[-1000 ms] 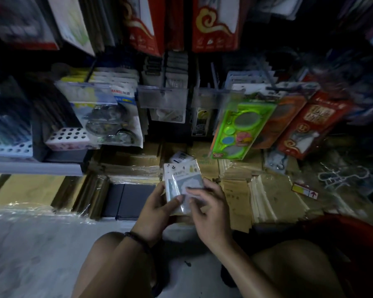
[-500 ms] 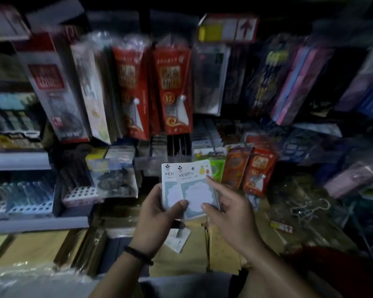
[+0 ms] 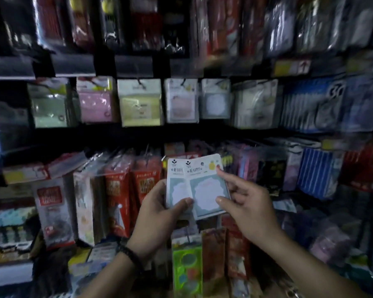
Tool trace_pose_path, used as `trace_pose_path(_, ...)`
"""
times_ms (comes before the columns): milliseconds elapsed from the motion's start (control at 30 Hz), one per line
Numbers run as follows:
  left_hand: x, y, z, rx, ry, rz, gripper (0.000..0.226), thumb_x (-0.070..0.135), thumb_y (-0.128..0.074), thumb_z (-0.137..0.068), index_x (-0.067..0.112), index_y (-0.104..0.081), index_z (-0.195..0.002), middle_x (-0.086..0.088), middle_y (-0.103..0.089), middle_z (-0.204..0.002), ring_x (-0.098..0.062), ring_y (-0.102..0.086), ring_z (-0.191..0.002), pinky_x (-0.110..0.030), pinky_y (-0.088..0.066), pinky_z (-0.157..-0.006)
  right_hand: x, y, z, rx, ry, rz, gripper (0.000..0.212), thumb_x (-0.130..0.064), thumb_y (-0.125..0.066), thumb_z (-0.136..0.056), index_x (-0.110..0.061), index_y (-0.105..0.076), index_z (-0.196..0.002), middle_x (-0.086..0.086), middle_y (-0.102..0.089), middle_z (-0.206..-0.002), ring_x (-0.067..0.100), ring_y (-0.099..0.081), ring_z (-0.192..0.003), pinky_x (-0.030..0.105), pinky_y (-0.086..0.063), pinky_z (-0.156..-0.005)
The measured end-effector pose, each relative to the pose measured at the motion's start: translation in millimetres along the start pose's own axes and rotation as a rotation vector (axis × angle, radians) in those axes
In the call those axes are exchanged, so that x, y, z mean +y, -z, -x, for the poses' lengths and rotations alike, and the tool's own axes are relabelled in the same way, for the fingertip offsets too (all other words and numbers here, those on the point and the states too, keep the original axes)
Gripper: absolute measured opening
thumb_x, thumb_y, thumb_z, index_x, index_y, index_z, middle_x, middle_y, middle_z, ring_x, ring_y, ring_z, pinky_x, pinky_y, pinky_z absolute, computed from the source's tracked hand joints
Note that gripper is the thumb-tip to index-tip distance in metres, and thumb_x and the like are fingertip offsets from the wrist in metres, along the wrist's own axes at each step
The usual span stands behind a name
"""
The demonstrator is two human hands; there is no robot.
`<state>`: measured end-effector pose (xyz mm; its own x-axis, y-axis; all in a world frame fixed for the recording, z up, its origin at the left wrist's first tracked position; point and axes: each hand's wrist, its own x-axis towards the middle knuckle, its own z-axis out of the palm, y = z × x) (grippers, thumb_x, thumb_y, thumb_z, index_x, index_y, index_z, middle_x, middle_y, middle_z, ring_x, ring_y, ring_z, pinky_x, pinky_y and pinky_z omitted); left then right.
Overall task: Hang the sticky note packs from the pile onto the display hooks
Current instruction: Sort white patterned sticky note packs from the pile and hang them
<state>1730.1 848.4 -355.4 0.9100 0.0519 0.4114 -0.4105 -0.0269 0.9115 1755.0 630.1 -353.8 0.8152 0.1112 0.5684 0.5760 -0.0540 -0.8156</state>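
Our left grip (image 3: 159,211) clasps fanned upright sticky note packs (image 3: 202,186), our right grip (image 3: 246,203) pinches the front one, and the matching hung pack (image 3: 215,100) sits directly above.

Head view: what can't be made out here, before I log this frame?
- How many packs are held: head view, the front pack and left hand cover them.
- Right hand fingers behind the front pack: head view, hidden by it.
- What holds up the hanging packs: head view, too dark and blurred.
- Print on the top-row goods: head view, motion blur.
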Motion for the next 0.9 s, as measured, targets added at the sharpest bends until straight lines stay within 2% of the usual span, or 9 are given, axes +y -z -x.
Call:
trace_pose_path(133, 35, -11, -38, 0.033, -0.074, -0.008, 0.035, 0.000, -0.070, -0.098, 0.012, -0.065, -0.130, -0.004, -0.080, -0.123, -0.027, -0.076, -0.115, -0.049, -0.061, -0.098, -30, 27, -38, 0.139, 0.068, -0.041, 0.062, 0.011, -0.072, -0.094, -0.035, -0.071, -0.136, -0.013, -0.075, -0.130, 0.006, -0.073, -0.117, 0.021, -0.057, -0.096)
trace_pose_path(267, 60, -5, -78, 0.058, -0.187, -0.080, 0.031, 0.001, -0.073, -0.097, 0.014, -0.065, -0.125, -0.007, -0.079, -0.122, -0.030, -0.075, -0.115, -0.048, -0.059, -0.099, -48, 56, -71, 0.218, 0.122, -0.007, 0.061, 0.005, -0.069, -0.099, -0.043, -0.067, -0.137, -0.030, -0.062, -0.135, -0.022, -0.059, -0.116, 0.006, -0.048, -0.098)
trace_pose_path(367, 80, 2, -99, 0.105, -0.234, -0.111, 0.031, 0.002, -0.068, -0.100, 0.016, -0.065, -0.127, -0.002, -0.079, -0.123, -0.023, -0.076, -0.115, -0.047, -0.059, -0.099, -52, 71, -100, 0.265, 0.137, -0.060, 0.060, 0.008, -0.065, -0.100, -0.035, -0.066, -0.142, -0.022, -0.063, -0.135, -0.020, -0.063, -0.109, 0.006, -0.052, -0.090)
trace_pose_path(500, 97, -1, -114, 0.110, -0.216, -0.134, 0.032, 0.010, -0.070, -0.100, 0.025, -0.065, -0.128, 0.006, -0.080, -0.118, -0.016, -0.079, -0.105, -0.039, -0.065, -0.089, -52, 71, -136, 0.241, 0.155, -0.035, 0.060, 0.013, -0.061, -0.100, -0.024, -0.063, -0.146, -0.024, -0.057, -0.130, -0.034, -0.056, -0.093, -0.001, -0.049, -0.077)
trace_pose_path(567, 100, -4, -120, 0.113, -0.204, -0.149, 0.031, 0.010, -0.072, -0.098, 0.023, -0.067, -0.126, 0.005, -0.081, -0.116, -0.018, -0.080, -0.104, -0.039, -0.066, -0.085, -53, 65, -152, 0.257, 0.195, -0.020, 0.060, 0.013, -0.061, -0.099, -0.024, -0.063, -0.147, -0.023, -0.059, -0.135, -0.032, -0.055, -0.104, 0.005, -0.052, -0.093)
trace_pose_path(633, 104, -7, -125, 0.126, -0.198, -0.155, 0.029, 0.007, -0.073, -0.097, 0.020, -0.068, -0.123, 0.003, -0.082, -0.113, -0.020, -0.080, -0.102, -0.043, -0.066, -0.085, -51, 59, -167, 0.277, 0.256, 0.019, 0.061, 0.010, -0.062, -0.100, -0.027, -0.062, -0.149, -0.025, -0.058, -0.144, -0.018, -0.057, -0.124, 0.022, -0.050, -0.112)
trace_pose_path(733, 112, -8, -133, 0.153, -0.213, -0.197, 0.029, 0.011, -0.076, -0.095, 0.022, -0.068, -0.121, 0.002, -0.082, -0.111, -0.020, -0.081, -0.097, -0.050, -0.066, -0.083, -53, 54, -185, 0.297, 0.322, 0.022, 0.061, 0.008, -0.062, -0.100, -0.029, -0.062, -0.149, -0.021, -0.060, -0.149, 0.007, -0.065, -0.130, 0.037, -0.058, -0.106)
trace_pose_path(833, 119, -5, -138, 0.157, -0.215, -0.197, 0.031, 0.015, -0.076, -0.095, 0.026, -0.068, -0.122, 0.004, -0.080, -0.115, -0.018, -0.080, -0.101, -0.049, -0.066, -0.085, -57, 52, -201, 0.300, 0.333, 0.032, 0.061, 0.007, -0.063, -0.100, -0.030, -0.062, -0.149, -0.035, -0.057, -0.139, -0.004, -0.061, -0.131, 0.033, -0.056, -0.109)
trace_pose_path(900, 121, -4, -140, 0.153, -0.210, -0.193, 0.033, 0.015, -0.077, -0.095, 0.027, -0.067, -0.124, 0.003, -0.079, -0.118, -0.019, -0.079, -0.103, -0.049, -0.066, -0.086, -58, 51, -206, 0.301, 0.310, 0.032, 0.061, 0.007, -0.064, -0.100, -0.029, -0.062, -0.149, -0.032, -0.057, -0.138, -0.018, -0.056, -0.124, 0.021, -0.053, -0.108)
